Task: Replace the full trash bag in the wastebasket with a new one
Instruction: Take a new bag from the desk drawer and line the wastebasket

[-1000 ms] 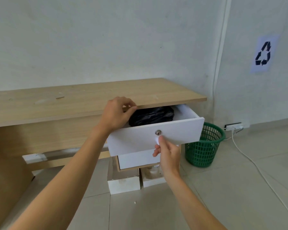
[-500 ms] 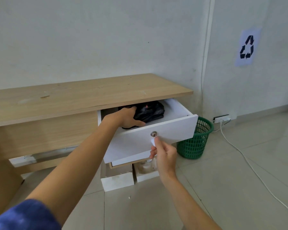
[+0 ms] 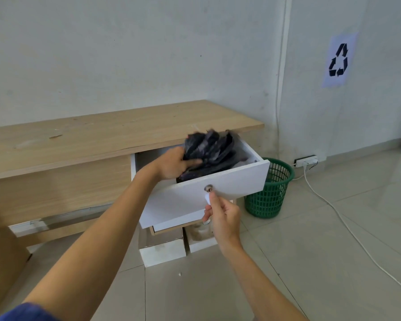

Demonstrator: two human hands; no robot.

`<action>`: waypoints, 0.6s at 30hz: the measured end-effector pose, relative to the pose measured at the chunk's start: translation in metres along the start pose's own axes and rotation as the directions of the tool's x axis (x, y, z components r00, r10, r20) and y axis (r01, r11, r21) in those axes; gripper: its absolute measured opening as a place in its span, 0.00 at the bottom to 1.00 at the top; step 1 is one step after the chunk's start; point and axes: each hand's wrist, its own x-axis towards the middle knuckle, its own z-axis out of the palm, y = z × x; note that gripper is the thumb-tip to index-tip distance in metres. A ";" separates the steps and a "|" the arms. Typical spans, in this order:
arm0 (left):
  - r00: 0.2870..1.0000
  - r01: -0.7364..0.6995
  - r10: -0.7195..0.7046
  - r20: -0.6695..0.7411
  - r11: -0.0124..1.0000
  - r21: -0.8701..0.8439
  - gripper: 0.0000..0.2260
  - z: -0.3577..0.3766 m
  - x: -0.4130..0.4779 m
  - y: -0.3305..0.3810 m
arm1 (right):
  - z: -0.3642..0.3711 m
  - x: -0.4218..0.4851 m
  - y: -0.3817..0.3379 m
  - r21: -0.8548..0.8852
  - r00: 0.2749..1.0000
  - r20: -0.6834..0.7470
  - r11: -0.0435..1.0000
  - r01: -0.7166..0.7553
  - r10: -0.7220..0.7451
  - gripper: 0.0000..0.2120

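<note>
While the pale, scuffed plaster wall (image 3: 125, 54) fills the background, my view runs down over the glossy grey floor tiles (image 3: 322, 251) to the long wooden desk (image 3: 90, 137), whose light oak-grain laminate top is flat and scratched. Beneath its right end the white, flat-fronted laminate drawer (image 3: 229, 184) stands pulled out and tilts slightly, its front panel partly screening the green plastic lattice wastebasket (image 3: 271, 193), which sits on the floor just beside and behind it, near the corner of the room. Two white rectangular boxes (image 3: 162, 251) lie on the tiles under the drawer. A white paper sign with a black recycling symbol (image 3: 339, 61) is fixed flat to the right-hand wall; a white cable (image 3: 347, 225) snakes across the floor from a wall-side power strip (image 3: 307, 160).

My left hand (image 3: 174, 164) reaches over the drawer's rim, fingers curled closed around the crumpled, shiny black plastic trash bags (image 3: 211, 149), a blurred bundle raised partly above the drawer. My right hand (image 3: 222, 216) pinches a small white tab (image 3: 208, 198) between thumb and forefinger, just below the round metal lock (image 3: 208, 188).
</note>
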 end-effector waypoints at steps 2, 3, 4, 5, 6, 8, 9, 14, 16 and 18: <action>0.996 -0.063 0.047 -0.076 0.971 -0.230 0.08 -0.013 -0.009 0.013 | 0.002 0.003 0.000 0.008 1.000 0.004 1.000 0.011 -0.011 0.24; 0.989 -0.097 0.057 -0.137 0.946 -0.308 0.07 -0.020 -0.012 0.019 | 0.003 0.004 -0.001 0.004 1.000 0.012 1.000 0.013 -0.013 0.24; 0.975 -0.139 0.059 -0.215 0.914 -0.381 0.07 -0.027 -0.014 0.026 | 0.005 0.006 -0.002 -0.004 1.000 0.019 1.000 0.012 -0.011 0.23; 0.951 -0.182 0.044 -0.306 0.878 -0.442 0.08 -0.034 -0.014 0.029 | 0.006 0.007 -0.003 -0.013 1.000 0.029 1.000 0.012 -0.012 0.23; 0.921 -0.218 0.012 -0.390 0.845 -0.489 0.09 -0.041 -0.014 0.031 | 0.008 0.009 -0.005 -0.025 0.999 0.042 1.000 0.015 -0.014 0.22; 0.864 -0.245 -0.061 -0.500 0.816 -0.524 0.12 -0.054 -0.010 0.026 | 0.014 0.012 -0.010 -0.056 0.998 0.060 0.998 0.016 -0.013 0.21; 0.834 -0.233 -0.111 -0.540 0.818 -0.527 0.14 -0.058 -0.007 0.019 | 0.017 0.014 -0.013 -0.070 0.998 0.061 0.997 0.014 -0.009 0.22; 0.668 -0.142 -0.327 -0.669 0.825 -0.546 0.16 -0.061 -0.007 -0.008 | 0.034 0.042 -0.029 -0.145 0.998 0.067 0.989 -0.009 0.019 0.27; 0.646 -0.113 -0.372 -0.666 0.817 -0.566 0.15 -0.061 -0.008 -0.018 | 0.042 0.056 -0.035 -0.147 0.994 0.098 0.989 -0.024 0.039 0.27; 0.653 -0.091 -0.392 -0.648 0.809 -0.581 0.14 -0.063 -0.007 -0.025 | 0.050 0.071 -0.039 -0.138 0.990 0.124 0.989 -0.050 0.068 0.25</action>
